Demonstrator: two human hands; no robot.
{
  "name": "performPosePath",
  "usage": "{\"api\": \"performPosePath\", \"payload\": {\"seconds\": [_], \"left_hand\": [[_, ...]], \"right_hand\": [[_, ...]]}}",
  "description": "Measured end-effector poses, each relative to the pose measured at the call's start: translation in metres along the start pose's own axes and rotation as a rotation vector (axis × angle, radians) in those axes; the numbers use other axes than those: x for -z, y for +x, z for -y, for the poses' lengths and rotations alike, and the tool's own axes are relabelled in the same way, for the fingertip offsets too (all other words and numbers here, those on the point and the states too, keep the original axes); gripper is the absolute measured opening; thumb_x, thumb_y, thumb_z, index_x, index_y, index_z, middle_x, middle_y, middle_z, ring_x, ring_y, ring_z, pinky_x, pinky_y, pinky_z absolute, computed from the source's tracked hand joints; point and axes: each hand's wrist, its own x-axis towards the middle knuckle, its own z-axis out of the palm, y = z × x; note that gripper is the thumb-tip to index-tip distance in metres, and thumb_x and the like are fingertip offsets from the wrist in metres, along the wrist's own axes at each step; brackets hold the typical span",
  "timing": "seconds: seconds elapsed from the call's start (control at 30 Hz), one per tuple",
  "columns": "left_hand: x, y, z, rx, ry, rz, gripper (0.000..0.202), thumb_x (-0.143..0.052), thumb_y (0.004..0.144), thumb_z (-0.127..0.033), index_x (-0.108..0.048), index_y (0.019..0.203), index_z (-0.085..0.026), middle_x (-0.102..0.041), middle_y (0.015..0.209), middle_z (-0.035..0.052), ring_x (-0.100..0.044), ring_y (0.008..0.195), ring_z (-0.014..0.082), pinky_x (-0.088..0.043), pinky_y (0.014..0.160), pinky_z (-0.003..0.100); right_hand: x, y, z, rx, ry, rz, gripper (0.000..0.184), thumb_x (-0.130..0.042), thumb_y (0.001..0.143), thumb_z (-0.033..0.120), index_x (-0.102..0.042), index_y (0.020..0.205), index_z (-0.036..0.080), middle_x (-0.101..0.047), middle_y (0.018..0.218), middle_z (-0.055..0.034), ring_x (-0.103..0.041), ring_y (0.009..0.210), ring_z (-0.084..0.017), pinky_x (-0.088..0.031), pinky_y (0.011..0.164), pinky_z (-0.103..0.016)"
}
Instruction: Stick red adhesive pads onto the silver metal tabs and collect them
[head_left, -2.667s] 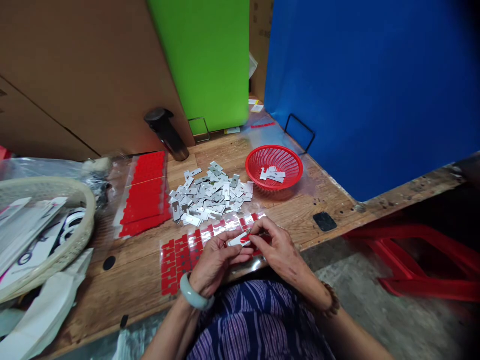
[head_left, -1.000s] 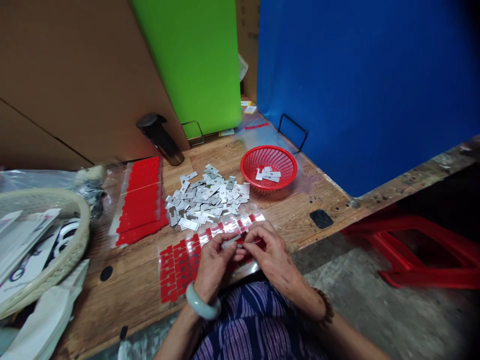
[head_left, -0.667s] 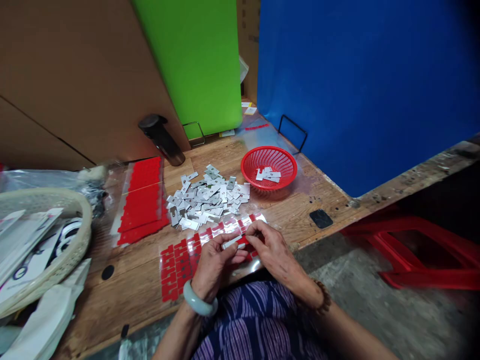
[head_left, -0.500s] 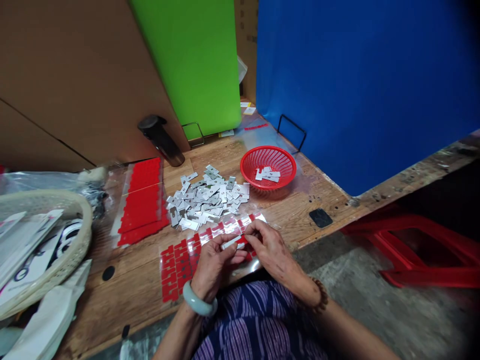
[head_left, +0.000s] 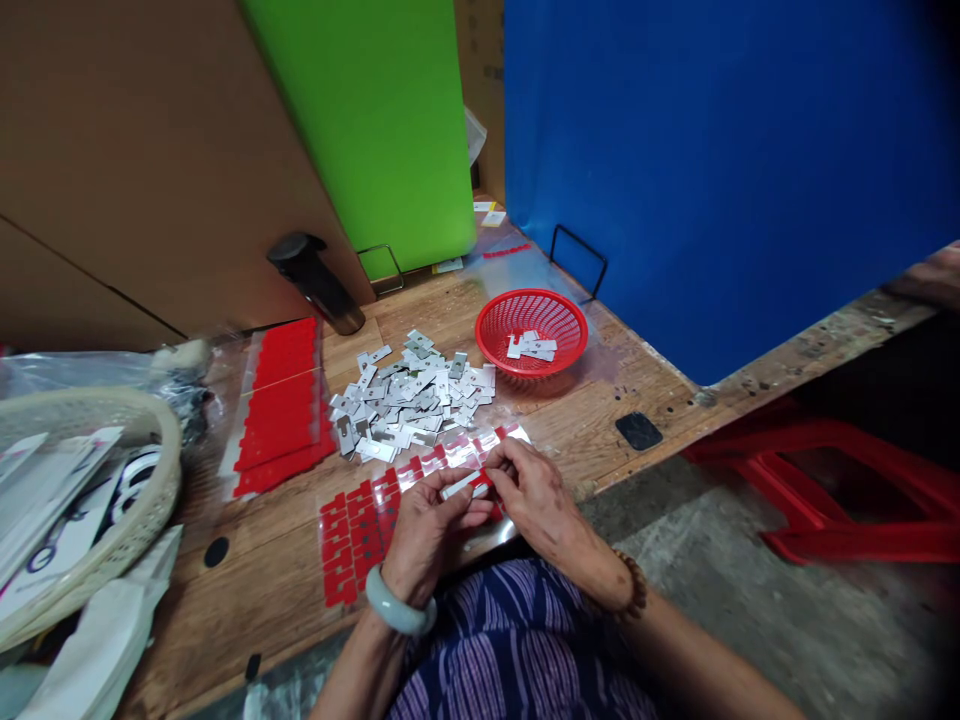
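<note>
The plate (head_left: pixel 460 486), likely light, stiff and best edge-held, is pinched by the left hand (head_left: pixel 421 525), its red piece (head_left: pixel 481 482) by the right hand (head_left: pixel 541 500).

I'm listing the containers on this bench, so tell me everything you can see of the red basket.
The red basket is a round, shallow bowl, apparently plastic, with a plain rim and walls full of small openings. It stands upright on the wooden tabletop, just right of the heap of metal pieces. A few pale flat pieces lie together inside. Neither the left hand nor the right hand touches it.
</note>
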Motion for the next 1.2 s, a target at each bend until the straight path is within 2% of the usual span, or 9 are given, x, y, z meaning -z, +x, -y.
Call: {"api": "performPosePath", "payload": {"seconds": [0.23, 0.57, 0.63, 0.73, 0.87, 0.97, 1.07, 1.2], "left_hand": [[0.000, 0.000, 0.003, 0.009, -0.015, -0.031, 0.028, -0.067, 0.072, -0.011, -0.057, 0.098, -0.009, -0.072, 0.067, 0.0082, -0.068, 0.059, 0.0129, -0.055, 0.060, 0.019], [0.002, 0.001, 0.004, 0.030, -0.008, -0.009, 0.023, -0.062, 0.076, -0.007, -0.056, 0.098, -0.009, -0.072, 0.067, 0.0094, -0.069, 0.059, 0.0131, -0.054, 0.058, 0.018], [0.002, 0.001, 0.003, 0.044, -0.010, -0.017, 0.021, -0.060, 0.076, -0.005, -0.056, 0.097, -0.008, -0.071, 0.067, 0.0100, -0.068, 0.058, 0.0127, -0.054, 0.057, 0.018], [0.004, -0.001, 0.002, 0.062, -0.022, -0.035, 0.020, -0.060, 0.075, -0.003, -0.057, 0.094, -0.008, -0.072, 0.068, 0.0102, -0.068, 0.055, 0.0121, -0.054, 0.056, 0.017], [0.007, -0.003, 0.001, 0.073, -0.036, -0.035, 0.021, -0.061, 0.074, -0.002, -0.057, 0.094, -0.009, -0.072, 0.067, 0.0101, -0.068, 0.055, 0.0123, -0.054, 0.056, 0.017], [0.007, -0.005, 0.000, 0.074, -0.031, -0.015, 0.022, -0.061, 0.074, -0.003, -0.057, 0.094, -0.009, -0.072, 0.066, 0.0102, -0.067, 0.054, 0.0118, -0.054, 0.056, 0.017], [0.005, -0.008, -0.002, 0.080, -0.014, 0.000, 0.023, -0.064, 0.073, -0.007, -0.058, 0.096, -0.009, -0.072, 0.065, 0.0101, -0.067, 0.054, 0.0115, -0.053, 0.056, 0.017], [0.004, -0.014, -0.006, 0.094, 0.013, 0.003, 0.027, -0.067, 0.072, -0.013, -0.058, 0.097, -0.009, -0.071, 0.062, 0.0101, -0.066, 0.052, 0.0116, -0.052, 0.055, 0.017]], "right_hand": [[0.000, 0.000, 0.000, -0.001, -0.028, 0.007, 0.012, -0.046, 0.081, 0.009, -0.050, 0.077, 0.019, -0.057, 0.077, -0.0006, -0.051, 0.071, -0.014, -0.038, 0.066, -0.026], [0.002, 0.002, -0.007, 0.033, 0.006, 0.003, 0.012, -0.050, 0.077, 0.007, -0.054, 0.075, 0.018, -0.052, 0.082, -0.0014, -0.050, 0.070, -0.013, -0.040, 0.065, -0.026], [0.002, 0.002, -0.009, 0.031, 0.036, -0.017, 0.011, -0.052, 0.076, 0.009, -0.054, 0.080, 0.018, -0.052, 0.082, -0.0014, -0.051, 0.073, -0.014, -0.042, 0.067, -0.027], [0.005, 0.004, -0.013, -0.035, 0.148, -0.044, 0.023, -0.054, 0.075, 0.013, -0.050, 0.096, 0.020, -0.053, 0.078, 0.0008, -0.053, 0.069, -0.013, -0.044, 0.063, -0.025], [0.011, 0.004, -0.019, -0.172, 0.317, 0.087, 0.011, -0.044, 0.086, 0.025, -0.050, 0.094, 0.020, -0.053, 0.065, 0.0038, -0.054, 0.052, -0.010, -0.045, 0.051, -0.022], [0.008, 0.000, -0.019, -0.188, 0.371, 0.207, 0.022, -0.039, 0.090, 0.037, -0.052, 0.086, 0.019, -0.054, 0.059, 0.0037, -0.054, 0.047, -0.010, -0.045, 0.046, -0.021], [0.002, -0.002, -0.016, -0.199, 0.421, 0.267, 0.025, -0.046, 0.086, 0.041, -0.052, 0.079, 0.019, -0.053, 0.054, 0.0047, -0.052, 0.044, -0.008, -0.042, 0.042, -0.018], [-0.004, 0.000, -0.010, -0.266, 0.497, 0.279, 0.027, -0.056, 0.080, 0.043, -0.049, 0.071, 0.018, -0.051, 0.046, 0.0064, -0.047, 0.037, -0.007, -0.036, 0.037, -0.016]]}}
